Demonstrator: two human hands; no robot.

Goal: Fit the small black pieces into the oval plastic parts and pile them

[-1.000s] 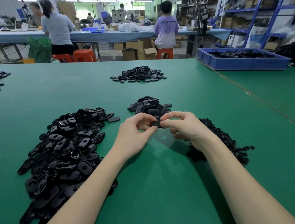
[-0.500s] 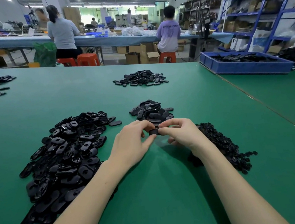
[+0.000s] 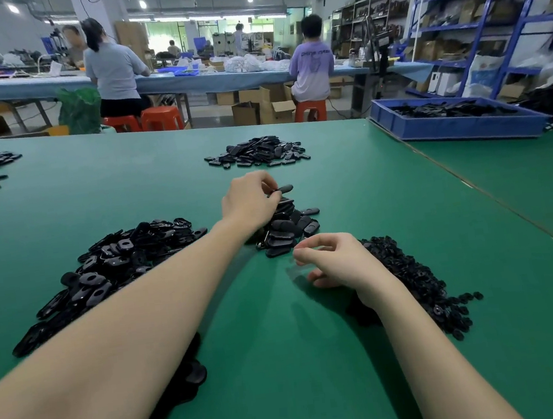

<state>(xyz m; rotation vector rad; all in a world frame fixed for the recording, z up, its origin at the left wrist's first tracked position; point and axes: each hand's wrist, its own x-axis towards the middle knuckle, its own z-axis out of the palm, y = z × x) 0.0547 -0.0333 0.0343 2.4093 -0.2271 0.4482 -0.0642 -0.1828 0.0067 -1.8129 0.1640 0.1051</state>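
Left hand (image 3: 250, 200) fingers pinch one oval part (image 3: 282, 189) above the finished pile (image 3: 287, 228); right hand (image 3: 334, 259), fingers loosely curled, holds nothing beside the small-piece heap (image 3: 414, 279). Six black heaps dot the green table (image 3: 353, 355); three workers sit behind.

Left forearm (image 3: 117, 334) covers the near-right part of the open oval parts pile (image 3: 115, 262); pile's lower end only partly visible beneath the arm. Left hand (image 3: 250, 202) hides most of the held oval part (image 3: 283, 189), so whether an insert is seated can't be told. Right hand (image 3: 336, 261): fingers curled, contents not discernible. Right wrist covers the left edge of the small-pieces heap (image 3: 414, 279). Blue bin (image 3: 448, 127) contents too small to ID. Tabletop (image 3: 319, 359) cut off at frame btm & sides.
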